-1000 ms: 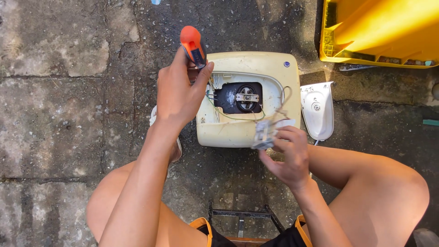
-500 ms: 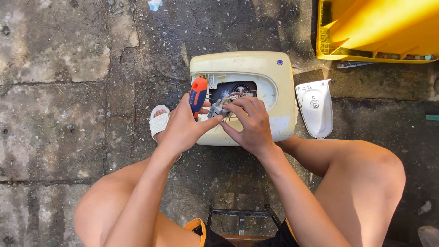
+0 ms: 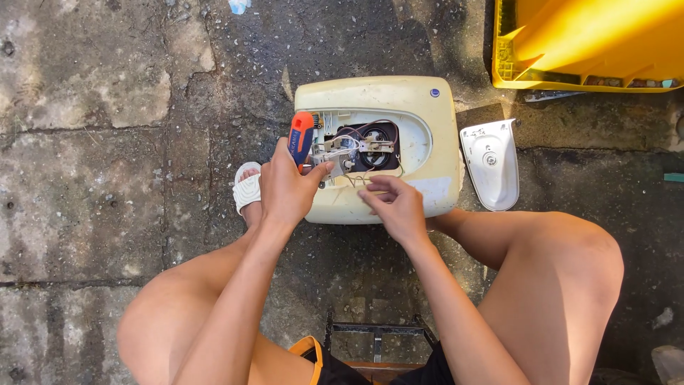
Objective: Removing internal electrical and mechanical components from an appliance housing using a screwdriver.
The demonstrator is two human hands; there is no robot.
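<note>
While the left hand (image 3: 285, 187) clenches an orange-and-blue screwdriver (image 3: 301, 135), handle up and tip hidden behind the fingers, the right hand (image 3: 395, 207) rests loosely curled on the lower edge of the cream appliance casing (image 3: 434, 135), fingertips near thin white wires (image 3: 349, 171); whether it pinches one cannot be told.

Casing lies flat on the stone pavement (image 3: 107, 178), directly ahead of both hands. Its opening exposes a small metal part (image 3: 335, 153) just beside the left thumb, and a dark round component (image 3: 374, 142) beyond it. A detached white cover (image 3: 491, 164) lies to the right of the right hand, apart from the casing. A white sandal (image 3: 247, 189) sits just left of the left wrist; a yellow bin (image 3: 584, 43) is well off, beyond the casing.

Judgement: work on the internals is under way, at the metal part by the thumb. Any further move there calls for a steady tool tip and keeping the loose wires clear of it.
</note>
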